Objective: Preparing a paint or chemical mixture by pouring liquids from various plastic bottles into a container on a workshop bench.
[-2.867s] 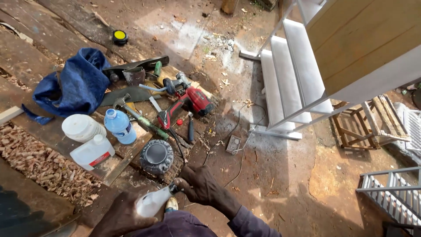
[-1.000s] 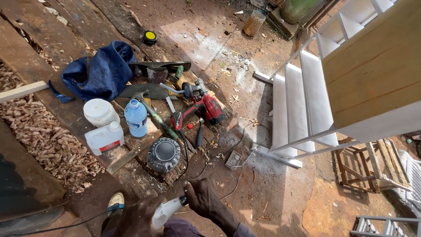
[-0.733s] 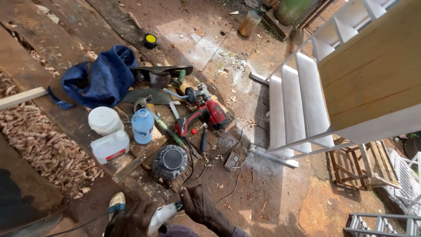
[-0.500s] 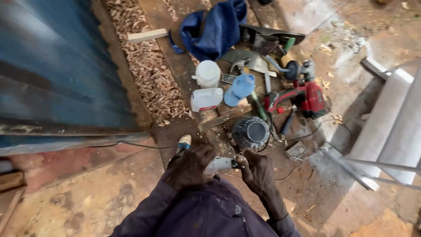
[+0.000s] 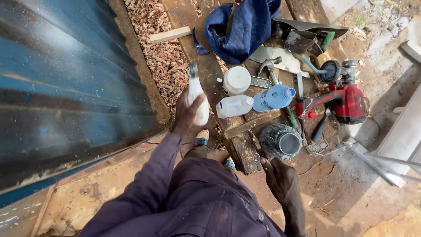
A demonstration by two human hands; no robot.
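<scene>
My left hand (image 5: 187,113) grips a small white squeeze bottle (image 5: 196,95) with a grey nozzle pointing up and away, held over the edge of a wooden plank (image 5: 206,70). My right hand (image 5: 278,176) hangs low with its fingers loosely curled and nothing in it, just below a round dark metal fan-like part (image 5: 280,140). Beyond the bottle stand a white tub (image 5: 237,80), a white plastic jug (image 5: 233,106) lying on its side and a blue water bottle (image 5: 273,97).
A blue corrugated metal sheet (image 5: 66,87) fills the left. Wood shavings (image 5: 164,57) lie beside the plank. A blue cloth (image 5: 245,26), hammer (image 5: 269,68), red power tool (image 5: 346,103), trowels and a white frame (image 5: 394,145) crowd the right.
The view swung toward the blue sheet. My hands have parted: the left has lifted the white bottle up over the plank, and the right has dropped away from it.
</scene>
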